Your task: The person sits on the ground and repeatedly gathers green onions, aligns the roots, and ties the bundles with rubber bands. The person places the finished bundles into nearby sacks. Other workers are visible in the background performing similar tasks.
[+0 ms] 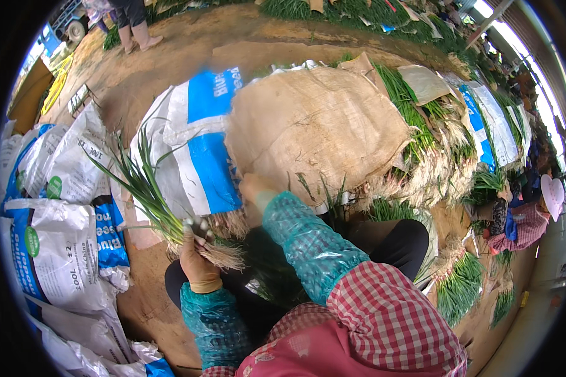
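My left hand [199, 265], in a tan glove with pale fingertips, grips a bunch of green onion seedlings [158, 200] by the base. Their leaves point up and left, and their pale roots [224, 256] hang out to the right. My right hand [257, 187] is blurred at the near edge of a tan woven sack [318, 127], where it meets a white and blue plastic bag [212, 165]; its fingers are partly hidden. Roots [228, 222] of other seedlings stick out beneath that bag.
Several printed white and blue bags [61, 254] are heaped at left. More seedlings [445, 151] lie right of the sack, with another bundle [460, 287] on the ground. A person in a checked garment [521, 226] is at far right; another stands in boots [144, 37] at top left.
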### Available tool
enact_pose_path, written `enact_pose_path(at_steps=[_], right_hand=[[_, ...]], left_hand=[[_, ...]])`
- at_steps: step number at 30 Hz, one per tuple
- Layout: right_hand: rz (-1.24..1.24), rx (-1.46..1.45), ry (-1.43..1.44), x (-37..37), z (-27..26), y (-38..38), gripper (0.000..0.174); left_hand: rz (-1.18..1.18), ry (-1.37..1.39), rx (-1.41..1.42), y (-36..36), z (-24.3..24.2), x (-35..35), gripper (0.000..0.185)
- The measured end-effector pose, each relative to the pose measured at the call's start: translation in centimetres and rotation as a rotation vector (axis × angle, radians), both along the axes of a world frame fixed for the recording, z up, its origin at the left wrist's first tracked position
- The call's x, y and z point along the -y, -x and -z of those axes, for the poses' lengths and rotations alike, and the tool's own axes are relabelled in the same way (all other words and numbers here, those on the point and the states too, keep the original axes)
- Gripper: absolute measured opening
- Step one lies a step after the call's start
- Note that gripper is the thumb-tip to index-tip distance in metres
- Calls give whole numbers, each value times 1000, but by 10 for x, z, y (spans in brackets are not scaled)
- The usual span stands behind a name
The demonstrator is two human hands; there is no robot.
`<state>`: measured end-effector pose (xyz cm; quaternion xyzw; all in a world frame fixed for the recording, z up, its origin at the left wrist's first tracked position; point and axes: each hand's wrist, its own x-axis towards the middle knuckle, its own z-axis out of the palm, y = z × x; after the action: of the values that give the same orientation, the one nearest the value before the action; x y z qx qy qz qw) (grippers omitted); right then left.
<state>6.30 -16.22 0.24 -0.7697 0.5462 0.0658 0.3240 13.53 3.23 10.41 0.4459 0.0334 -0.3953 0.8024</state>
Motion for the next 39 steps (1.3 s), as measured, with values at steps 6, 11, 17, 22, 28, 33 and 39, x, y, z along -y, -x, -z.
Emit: enact_pose_path(at_steps=[6, 11, 17, 22, 28, 33, 39], right_hand=[[-111, 596, 190, -19, -93, 8, 32], [-285, 1055, 137, -11, -96, 13, 34], [249, 1331, -230, -18, -33, 135, 37], [1268, 990, -580, -81, -4, 238, 73], [1052, 1793, -676, -18, -19, 229, 80], [745, 1635, -563, 30, -83, 137, 24], [-55, 1130, -79, 54, -197, 19, 35]], left_hand=[[324, 4, 107, -4, 17, 4, 21], [372, -177, 414, 44, 1, 52, 25], [166, -130, 425, 20, -16, 102, 18], [40, 165, 522, -44, -102, 117, 8], [-25, 214, 585, -118, -177, 84, 11], [-364, -173, 1586, -214, -209, -59, 20], [-438, -364, 879, -280, -190, -280, 10]])
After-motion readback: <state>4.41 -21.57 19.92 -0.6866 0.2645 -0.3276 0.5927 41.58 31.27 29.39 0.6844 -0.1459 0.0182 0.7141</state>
